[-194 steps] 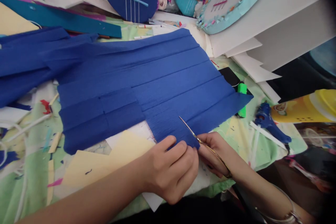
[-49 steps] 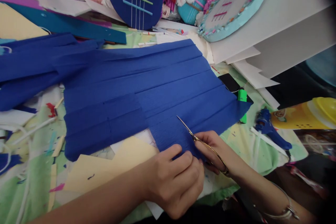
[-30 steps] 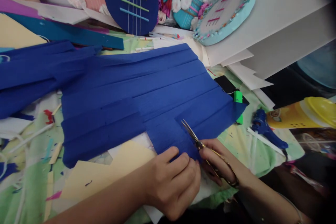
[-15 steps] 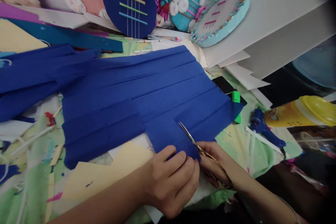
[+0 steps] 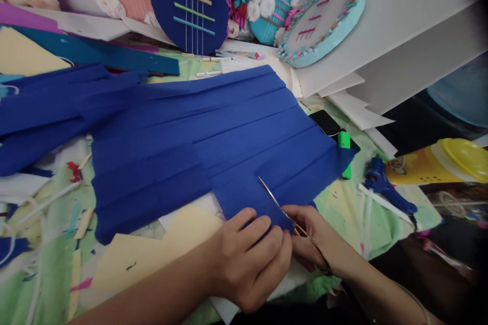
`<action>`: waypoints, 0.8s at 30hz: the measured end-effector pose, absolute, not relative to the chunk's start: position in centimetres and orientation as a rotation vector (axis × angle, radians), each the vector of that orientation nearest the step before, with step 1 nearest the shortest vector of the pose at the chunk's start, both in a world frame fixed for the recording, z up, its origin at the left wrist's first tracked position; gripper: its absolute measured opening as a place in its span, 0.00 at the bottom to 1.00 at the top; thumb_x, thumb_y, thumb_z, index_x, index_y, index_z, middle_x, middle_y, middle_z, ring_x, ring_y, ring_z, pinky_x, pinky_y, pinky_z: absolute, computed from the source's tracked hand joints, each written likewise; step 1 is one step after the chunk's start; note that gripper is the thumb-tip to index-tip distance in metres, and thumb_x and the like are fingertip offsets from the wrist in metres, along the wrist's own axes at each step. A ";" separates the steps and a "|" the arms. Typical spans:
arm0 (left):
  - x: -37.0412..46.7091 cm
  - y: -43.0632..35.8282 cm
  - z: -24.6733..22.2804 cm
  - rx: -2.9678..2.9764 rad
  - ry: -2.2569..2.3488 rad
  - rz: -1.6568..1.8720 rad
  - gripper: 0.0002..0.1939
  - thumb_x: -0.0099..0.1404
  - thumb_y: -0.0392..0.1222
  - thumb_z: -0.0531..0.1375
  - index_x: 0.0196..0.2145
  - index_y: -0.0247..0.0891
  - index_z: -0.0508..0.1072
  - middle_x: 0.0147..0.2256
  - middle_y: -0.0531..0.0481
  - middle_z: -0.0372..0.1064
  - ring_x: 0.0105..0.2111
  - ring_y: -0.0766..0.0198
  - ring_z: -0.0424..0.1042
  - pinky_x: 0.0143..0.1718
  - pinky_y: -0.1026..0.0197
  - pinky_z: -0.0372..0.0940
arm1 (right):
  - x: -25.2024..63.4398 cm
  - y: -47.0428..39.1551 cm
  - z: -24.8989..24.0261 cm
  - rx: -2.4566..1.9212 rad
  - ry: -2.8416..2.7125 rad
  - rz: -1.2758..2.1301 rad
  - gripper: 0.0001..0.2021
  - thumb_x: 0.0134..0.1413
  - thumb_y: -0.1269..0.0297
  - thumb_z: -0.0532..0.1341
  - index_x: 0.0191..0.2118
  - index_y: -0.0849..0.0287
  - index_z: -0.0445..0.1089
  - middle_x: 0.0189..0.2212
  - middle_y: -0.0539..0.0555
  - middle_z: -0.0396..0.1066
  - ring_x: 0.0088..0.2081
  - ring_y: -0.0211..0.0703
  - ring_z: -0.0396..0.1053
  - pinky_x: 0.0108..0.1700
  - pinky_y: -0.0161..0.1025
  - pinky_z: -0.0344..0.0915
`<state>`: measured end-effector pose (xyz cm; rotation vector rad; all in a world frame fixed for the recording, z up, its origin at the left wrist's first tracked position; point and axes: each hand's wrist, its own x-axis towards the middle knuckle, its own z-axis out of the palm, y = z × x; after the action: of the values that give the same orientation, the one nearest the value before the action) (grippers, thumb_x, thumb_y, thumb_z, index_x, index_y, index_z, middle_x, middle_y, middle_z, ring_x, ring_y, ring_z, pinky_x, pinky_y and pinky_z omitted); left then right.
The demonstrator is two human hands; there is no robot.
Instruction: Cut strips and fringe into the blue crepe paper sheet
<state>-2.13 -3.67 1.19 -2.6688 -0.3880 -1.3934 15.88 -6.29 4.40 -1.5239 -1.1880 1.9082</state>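
A wide sheet of blue crepe paper [image 5: 198,127] lies folded in pleats across the table. My left hand [image 5: 249,259] pinches its near edge between thumb and fingers. My right hand [image 5: 314,244] grips gold-handled scissors [image 5: 282,208], whose blades lie closed in the paper's near edge, pointing away to the upper left. The two hands almost touch at the paper's edge.
A blue glue gun [image 5: 383,185], a green marker [image 5: 345,152] and a yellow bottle [image 5: 438,162] lie to the right. White foam boards [image 5: 400,20], a dark blue disc [image 5: 190,0] and a turquoise decorated board [image 5: 324,10] stand at the back. Cream card [image 5: 148,254] and scraps lie near left.
The scissor blades, open a second ago, have closed along the cut in the blue paper. My left hand keeps its pinch on the paper's edge.
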 end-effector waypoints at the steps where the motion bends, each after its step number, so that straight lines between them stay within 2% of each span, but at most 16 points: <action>1: -2.1 -3.6 1.2 -2.671 -0.383 -1.398 0.16 0.63 0.32 0.49 0.37 0.26 0.76 0.32 0.42 0.72 0.31 0.57 0.71 0.30 0.53 0.64 | 15.9 -6.3 4.4 -1.524 -1.193 1.913 0.13 0.46 0.71 0.62 0.41 0.64 0.68 0.18 0.42 0.59 0.15 0.26 0.51 0.15 0.26 0.49; 12: -2.0 -3.5 1.3 -2.679 -0.402 -1.413 0.15 0.63 0.32 0.49 0.36 0.27 0.76 0.32 0.43 0.72 0.31 0.58 0.70 0.30 0.54 0.66 | 15.7 -6.0 4.3 -1.525 -1.228 1.869 0.12 0.45 0.73 0.60 0.40 0.64 0.68 0.21 0.45 0.62 0.18 0.28 0.54 0.19 0.27 0.53; 17: -2.0 -3.6 1.2 -2.681 -0.397 -1.411 0.15 0.64 0.32 0.49 0.37 0.26 0.75 0.32 0.42 0.72 0.31 0.57 0.71 0.30 0.53 0.66 | 15.7 -6.0 4.4 -1.628 -1.259 1.853 0.11 0.47 0.70 0.59 0.39 0.64 0.68 0.19 0.43 0.61 0.14 0.26 0.50 0.14 0.27 0.49; 24: -1.9 -3.6 1.1 -2.665 -0.398 -1.414 0.14 0.65 0.32 0.50 0.37 0.27 0.75 0.32 0.43 0.71 0.31 0.58 0.71 0.31 0.54 0.66 | 15.6 -5.9 4.6 -1.633 -1.245 1.845 0.10 0.46 0.69 0.61 0.38 0.64 0.69 0.18 0.43 0.61 0.13 0.26 0.50 0.13 0.26 0.48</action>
<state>-1.94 -3.58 1.06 -2.6650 -0.3983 -1.4136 15.61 -5.85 4.65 -1.6326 -1.2450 1.8450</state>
